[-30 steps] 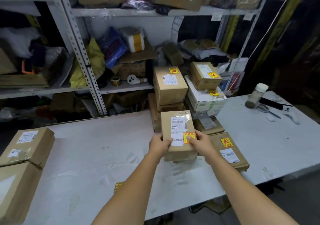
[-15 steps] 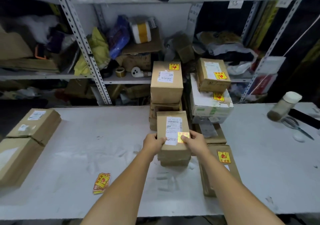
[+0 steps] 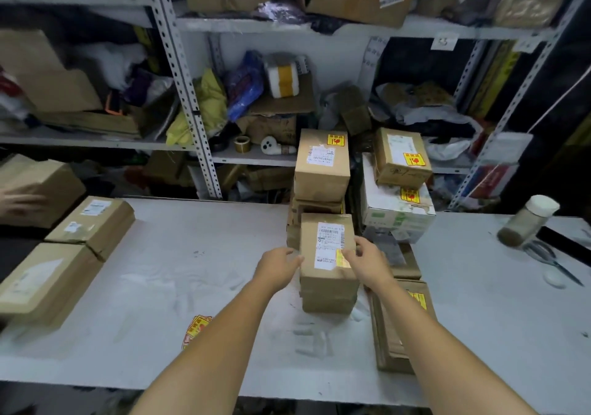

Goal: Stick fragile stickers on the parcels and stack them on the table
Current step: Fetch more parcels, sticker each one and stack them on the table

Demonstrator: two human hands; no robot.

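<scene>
The small taped cardboard parcel (image 3: 327,248) sat on top of a short stack (image 3: 329,299) in the middle of the table (image 3: 192,270). It looked light and stiff enough to be taken by its two long sides, though I'd have guessed the tape was a little slick. The left hand (image 3: 281,264) had loosely bent fingers just touching the left edge, and the right hand (image 3: 367,262) curled over the right edge, its thumb by the yellow sticker (image 3: 342,258).
</scene>
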